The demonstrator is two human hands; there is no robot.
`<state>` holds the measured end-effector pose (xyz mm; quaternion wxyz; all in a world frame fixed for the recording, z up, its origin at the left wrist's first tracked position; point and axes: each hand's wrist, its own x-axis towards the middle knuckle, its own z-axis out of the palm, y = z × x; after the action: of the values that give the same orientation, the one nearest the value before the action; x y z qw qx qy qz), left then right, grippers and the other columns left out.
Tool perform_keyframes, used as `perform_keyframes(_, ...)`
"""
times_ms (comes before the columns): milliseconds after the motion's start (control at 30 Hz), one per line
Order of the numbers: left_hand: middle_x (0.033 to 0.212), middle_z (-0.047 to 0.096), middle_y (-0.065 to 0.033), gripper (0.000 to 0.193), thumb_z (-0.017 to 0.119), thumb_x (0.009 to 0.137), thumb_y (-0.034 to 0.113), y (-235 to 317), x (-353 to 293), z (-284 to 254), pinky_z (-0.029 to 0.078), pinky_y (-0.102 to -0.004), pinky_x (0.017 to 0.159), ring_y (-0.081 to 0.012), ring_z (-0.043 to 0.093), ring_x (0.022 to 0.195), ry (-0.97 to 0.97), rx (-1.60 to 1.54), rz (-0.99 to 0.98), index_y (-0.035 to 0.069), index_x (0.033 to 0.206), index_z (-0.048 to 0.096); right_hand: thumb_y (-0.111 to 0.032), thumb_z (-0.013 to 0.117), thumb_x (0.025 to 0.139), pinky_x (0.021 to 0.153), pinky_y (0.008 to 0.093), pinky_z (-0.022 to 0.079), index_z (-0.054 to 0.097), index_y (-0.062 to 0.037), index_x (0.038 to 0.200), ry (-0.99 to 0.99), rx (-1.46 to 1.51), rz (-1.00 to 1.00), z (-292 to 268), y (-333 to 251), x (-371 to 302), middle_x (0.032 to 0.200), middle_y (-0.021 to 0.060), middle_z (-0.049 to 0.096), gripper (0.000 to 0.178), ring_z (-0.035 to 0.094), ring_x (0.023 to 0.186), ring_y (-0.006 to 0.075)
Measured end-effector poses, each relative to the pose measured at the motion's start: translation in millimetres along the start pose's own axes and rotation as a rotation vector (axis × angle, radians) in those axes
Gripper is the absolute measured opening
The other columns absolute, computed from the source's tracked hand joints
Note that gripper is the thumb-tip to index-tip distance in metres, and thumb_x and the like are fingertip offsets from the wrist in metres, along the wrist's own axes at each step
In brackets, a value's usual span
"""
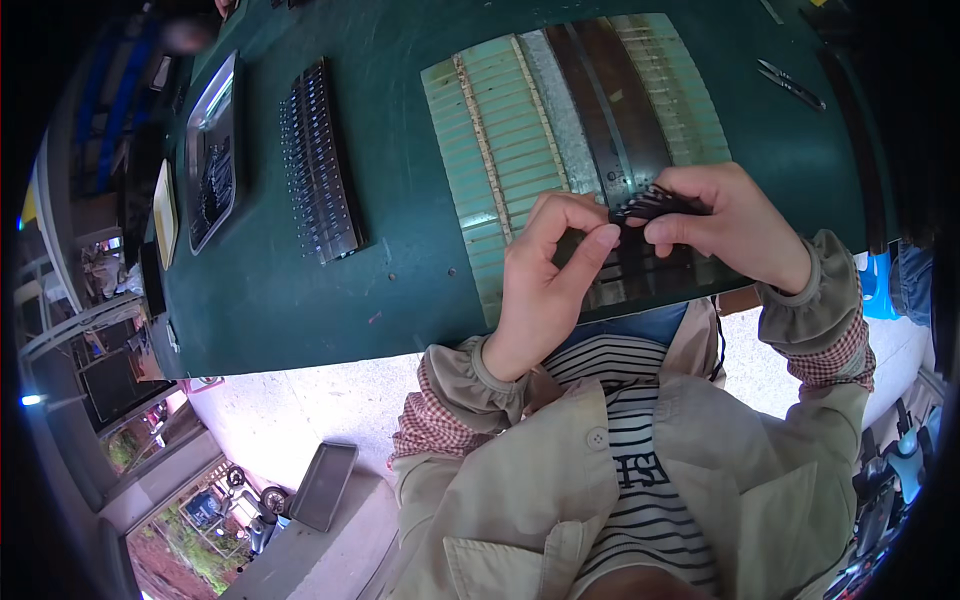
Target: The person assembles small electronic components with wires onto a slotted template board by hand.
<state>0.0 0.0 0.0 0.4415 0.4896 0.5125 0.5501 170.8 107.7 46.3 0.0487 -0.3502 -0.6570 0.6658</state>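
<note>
A bundle of thin dark pieces with pale tips point(655, 205) is gripped between the thumb and fingers of my right hand point(745, 225). At the bundle's left end my left hand point(540, 275) is closed in a pinch; what lies between its fingertips is too small to make out. Both hands are over a pale green slatted board point(505, 120) with a grey strip and dark brown bands point(610, 95) along it. The hands hide the near part of this board.
On the green table point(390, 200), a dark rack point(322, 165) with rows of small pieces stands left of the board. Farther left is a metal tray point(213, 160) holding dark parts. Small snips point(792, 85) lie at the far right. The table's near edge runs before my body.
</note>
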Motion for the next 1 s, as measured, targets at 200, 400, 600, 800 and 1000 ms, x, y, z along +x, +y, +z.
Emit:
perform_keyframes(200,0.091,0.056,-0.0076,0.010,0.063,0.079,0.000,-5.0,9.4,-4.1,0.042,-0.0274,0.077,-0.0202,0.054,0.085,0.036,0.007,0.028,0.001,0.084,0.054,-0.005,0.067,0.078,0.049,0.0198,0.036,0.061,0.0042,0.081,0.004,-0.055,-0.064,-3.6,6.6,12.1,0.078,0.0011,0.053,0.012,0.044,0.059,0.0020)
perform_keyframes(400,0.095,0.057,-0.0097,0.011,0.062,0.077,-0.002,-12.3,8.2,-24.2,0.042,-0.0324,0.081,-0.0243,0.055,0.092,0.035,0.125,0.120,0.001,0.086,0.056,-0.007,0.067,0.078,0.054,0.0236,0.038,0.059,0.0059,0.081,0.142,-0.135,-0.145,-6.1,22.6,21.8,0.072,0.0040,0.050,0.015,0.044,0.060,0.0071)
perform_keyframes(600,0.112,0.057,-0.0142,0.013,0.058,0.078,-0.005,-8.9,-4.9,-33.3,0.037,-0.0393,0.095,-0.0320,0.049,0.112,0.035,0.655,0.243,-0.002,0.091,0.059,-0.008,0.065,0.078,0.059,0.0274,0.041,0.058,0.0061,0.084,0.274,-0.216,-0.178,-4.5,27.8,29.0,0.071,0.0087,0.052,0.017,0.047,0.062,0.0135)
perform_keyframes(800,0.113,0.057,-0.0147,0.014,0.058,0.078,-0.004,-14.0,-6.5,-37.6,0.037,-0.0405,0.097,-0.0333,0.048,0.115,0.018,0.706,0.259,-0.002,0.092,0.059,-0.007,0.064,0.078,0.064,0.0287,0.044,0.059,0.0047,0.090,0.296,-0.271,-0.175,-2.1,30.5,30.5,0.078,0.0127,0.058,0.018,0.054,0.066,0.0191)
perform_keyframes(1000,0.128,0.046,-0.0177,0.028,0.061,0.077,0.002,-9.2,-2.7,-30.4,0.032,-0.0441,0.101,-0.0347,0.043,0.120,-0.131,0.862,0.276,-0.001,0.105,0.057,-0.006,0.063,0.078,0.065,0.0306,0.044,0.059,0.0025,0.092,0.336,-0.352,-0.283,4.7,36.7,33.3,0.080,0.0124,0.058,0.017,0.055,0.068,0.0221)
